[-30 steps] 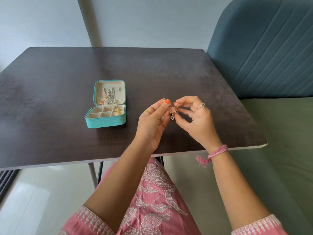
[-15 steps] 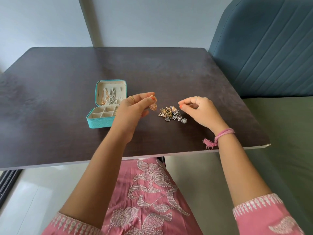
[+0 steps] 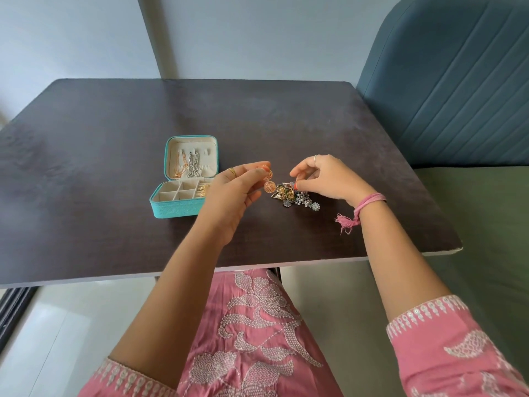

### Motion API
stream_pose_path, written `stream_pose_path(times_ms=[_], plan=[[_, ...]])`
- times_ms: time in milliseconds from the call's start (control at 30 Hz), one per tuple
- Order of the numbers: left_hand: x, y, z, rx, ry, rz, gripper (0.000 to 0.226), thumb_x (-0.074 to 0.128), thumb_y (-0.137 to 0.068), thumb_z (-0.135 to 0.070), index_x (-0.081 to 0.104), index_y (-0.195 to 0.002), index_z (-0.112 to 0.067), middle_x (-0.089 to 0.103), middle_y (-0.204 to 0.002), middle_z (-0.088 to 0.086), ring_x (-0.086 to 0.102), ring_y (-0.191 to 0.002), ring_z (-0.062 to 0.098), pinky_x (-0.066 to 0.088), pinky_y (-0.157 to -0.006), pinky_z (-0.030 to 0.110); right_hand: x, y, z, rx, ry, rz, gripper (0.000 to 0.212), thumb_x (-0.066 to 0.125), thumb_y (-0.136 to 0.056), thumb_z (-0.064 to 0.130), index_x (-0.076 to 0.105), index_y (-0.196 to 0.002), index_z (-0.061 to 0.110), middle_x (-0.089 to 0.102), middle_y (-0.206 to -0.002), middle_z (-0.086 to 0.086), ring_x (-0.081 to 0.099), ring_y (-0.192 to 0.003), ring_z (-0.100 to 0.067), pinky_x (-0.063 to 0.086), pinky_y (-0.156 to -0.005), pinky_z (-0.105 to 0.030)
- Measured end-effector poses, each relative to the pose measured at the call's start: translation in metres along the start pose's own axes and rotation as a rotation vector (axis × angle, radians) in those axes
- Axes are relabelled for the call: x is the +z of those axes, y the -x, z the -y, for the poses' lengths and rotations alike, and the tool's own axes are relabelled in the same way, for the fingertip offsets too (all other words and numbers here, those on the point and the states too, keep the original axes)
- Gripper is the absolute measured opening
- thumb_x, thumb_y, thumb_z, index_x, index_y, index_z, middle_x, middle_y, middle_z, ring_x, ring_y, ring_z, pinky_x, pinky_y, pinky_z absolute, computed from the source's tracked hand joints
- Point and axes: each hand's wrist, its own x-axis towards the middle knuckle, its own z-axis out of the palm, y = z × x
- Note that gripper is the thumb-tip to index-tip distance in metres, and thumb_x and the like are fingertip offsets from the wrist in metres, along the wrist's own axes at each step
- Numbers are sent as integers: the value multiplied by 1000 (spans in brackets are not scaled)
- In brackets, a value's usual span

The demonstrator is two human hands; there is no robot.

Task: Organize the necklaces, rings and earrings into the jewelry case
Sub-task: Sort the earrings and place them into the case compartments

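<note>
A teal jewelry case [image 3: 183, 210] lies open on the dark table [image 3: 86, 167]. Chains hang in its upright lid and gold pieces sit in its right compartments. My left hand [image 3: 232, 196] pinches a round rose-gold earring [image 3: 269, 185] that dangles just right of the case. A small heap of mixed earrings [image 3: 297, 197] lies on the table beside it. My right hand [image 3: 326, 179] reaches down onto the heap with curled fingers, its fingertips touching the top pieces; whether it grips one I cannot tell.
A blue padded seat back [image 3: 446, 81] and green cushion [image 3: 486, 224] stand to the right of the table. The table's front edge [image 3: 286, 266] runs just above my lap. A grey wall rises behind.
My left hand has kept the round earring and hovers between case and heap. My right hand has dropped from above the heap down onto it.
</note>
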Motion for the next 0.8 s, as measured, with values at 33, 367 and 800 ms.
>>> stream_pose_path(times_ms=[33,367,800], plan=[[1,0,1,0,14,9,14,59,-90,-9,69,-97,-15,68,-87,-2,60,-90,11,47,-85,22,-1,2,0,-2,-31,-14,20,73,-80,18,69,-98,26,69,-91,6,64,-83,-9,52,-85,-31],[12,2,13,5,115,25,20,59,-87,4,64,-101,-9,66,-86,6,63,-84,14,54,-78,20,-21,26,8,-71,-222,-127,27,69,-81,12,70,-99,32,70,-98,10,69,-86,-3,53,-91,-31],[28,10,20,-184,404,91,13,64,-88,-11,69,-100,-9,71,-86,5,68,-88,15,55,-84,24,-23,50,38,-233,-501,-128,30,70,-82,2,68,-98,27,64,-97,3,68,-86,-9,55,-81,-25]])
